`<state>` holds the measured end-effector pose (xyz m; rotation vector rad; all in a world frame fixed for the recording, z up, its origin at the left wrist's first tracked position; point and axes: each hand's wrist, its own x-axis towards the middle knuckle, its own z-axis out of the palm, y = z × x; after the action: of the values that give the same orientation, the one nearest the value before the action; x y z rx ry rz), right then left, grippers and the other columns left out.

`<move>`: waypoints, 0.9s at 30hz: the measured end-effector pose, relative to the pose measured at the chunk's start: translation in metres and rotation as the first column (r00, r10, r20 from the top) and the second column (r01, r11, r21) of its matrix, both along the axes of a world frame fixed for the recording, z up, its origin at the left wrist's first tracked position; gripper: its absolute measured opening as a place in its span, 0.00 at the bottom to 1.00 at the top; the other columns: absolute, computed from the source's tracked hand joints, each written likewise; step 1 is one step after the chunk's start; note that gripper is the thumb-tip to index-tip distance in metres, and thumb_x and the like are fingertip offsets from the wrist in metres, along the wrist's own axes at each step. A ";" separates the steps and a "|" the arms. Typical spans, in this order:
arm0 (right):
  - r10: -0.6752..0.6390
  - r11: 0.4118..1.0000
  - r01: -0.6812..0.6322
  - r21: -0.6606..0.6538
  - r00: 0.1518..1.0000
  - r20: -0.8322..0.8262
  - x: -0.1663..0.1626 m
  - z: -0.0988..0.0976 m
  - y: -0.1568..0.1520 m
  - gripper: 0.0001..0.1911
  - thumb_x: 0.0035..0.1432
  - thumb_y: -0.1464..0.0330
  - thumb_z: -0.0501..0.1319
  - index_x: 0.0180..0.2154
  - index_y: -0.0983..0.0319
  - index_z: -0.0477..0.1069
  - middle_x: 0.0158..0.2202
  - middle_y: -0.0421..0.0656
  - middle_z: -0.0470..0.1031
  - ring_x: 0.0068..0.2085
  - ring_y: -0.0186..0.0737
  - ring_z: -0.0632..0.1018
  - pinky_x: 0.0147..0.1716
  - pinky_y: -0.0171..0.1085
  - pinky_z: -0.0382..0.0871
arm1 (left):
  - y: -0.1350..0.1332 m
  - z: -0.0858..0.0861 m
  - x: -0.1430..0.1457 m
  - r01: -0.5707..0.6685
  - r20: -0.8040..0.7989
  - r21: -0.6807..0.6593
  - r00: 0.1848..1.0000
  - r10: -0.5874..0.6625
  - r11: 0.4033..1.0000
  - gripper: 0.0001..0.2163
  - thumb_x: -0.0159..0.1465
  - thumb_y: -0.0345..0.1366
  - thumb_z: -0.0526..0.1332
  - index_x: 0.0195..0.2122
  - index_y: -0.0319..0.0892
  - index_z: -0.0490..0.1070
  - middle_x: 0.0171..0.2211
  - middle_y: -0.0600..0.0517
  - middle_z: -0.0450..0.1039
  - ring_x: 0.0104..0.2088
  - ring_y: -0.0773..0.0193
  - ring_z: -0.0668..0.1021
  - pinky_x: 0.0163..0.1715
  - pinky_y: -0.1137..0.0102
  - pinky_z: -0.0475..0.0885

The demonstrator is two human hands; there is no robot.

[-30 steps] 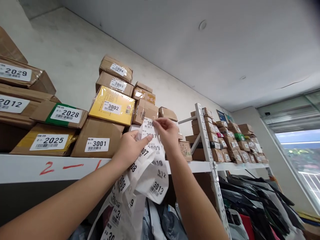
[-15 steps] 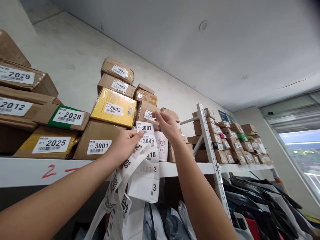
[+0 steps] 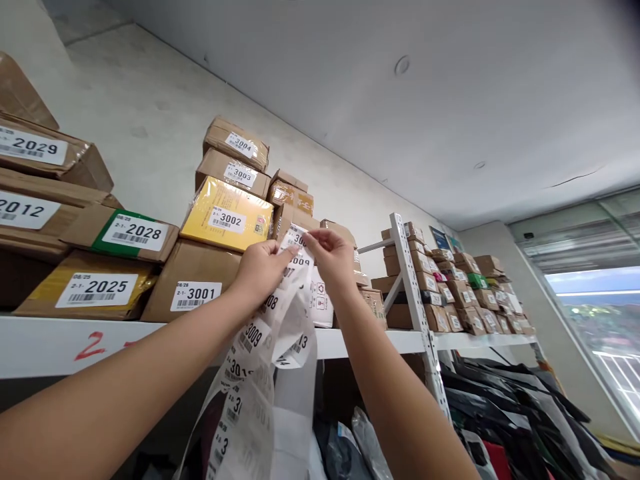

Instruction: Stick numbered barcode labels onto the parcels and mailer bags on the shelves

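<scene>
My left hand (image 3: pixel 263 270) pinches the upper end of a long strip of numbered barcode labels (image 3: pixel 253 360), which hangs down in loops in front of the shelf. My right hand (image 3: pixel 333 257) meets it at the strip's top, thumb and fingers closed at the edge of the uppermost label (image 3: pixel 297 239). Part of that label's number is covered by the fingers. Just behind the hands stand a yellow box (image 3: pixel 220 200) labelled 3002, a cardboard box (image 3: pixel 200 267) labelled 3001 and a white package (image 3: pixel 321 300) with red print.
Labelled boxes (image 3: pixel 137 230) line the white shelf (image 3: pixel 40 333) to the left. A perforated white upright (image 3: pixel 413 287) stands at right, with another shelf of stacked boxes (image 3: pixel 465 287) beyond it. Dark plastic bags (image 3: pixel 515 400) hang or lie below.
My right hand has come from the box behind to the top of the label strip, its fingers now at the uppermost label. The left hand has risen slightly and the strip hangs differently.
</scene>
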<state>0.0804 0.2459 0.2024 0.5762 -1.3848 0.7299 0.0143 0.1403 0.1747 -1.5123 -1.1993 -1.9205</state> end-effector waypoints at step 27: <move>-0.591 0.805 0.591 0.048 0.807 -0.011 -0.022 0.147 0.011 0.03 0.49 0.70 0.64 0.27 0.62 0.71 0.25 0.40 0.72 0.25 0.35 0.72 0.28 0.36 0.65 | -0.021 0.004 -0.014 -0.148 -0.080 -0.050 0.986 0.144 0.988 0.20 0.51 0.50 0.63 0.15 0.41 0.62 0.13 0.58 0.58 0.16 0.70 0.61 0.18 0.73 0.54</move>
<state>0.0579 0.2572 0.3497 0.1488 -1.4819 0.1858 0.0004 0.1193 0.1789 -1.4681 -1.3022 -1.7332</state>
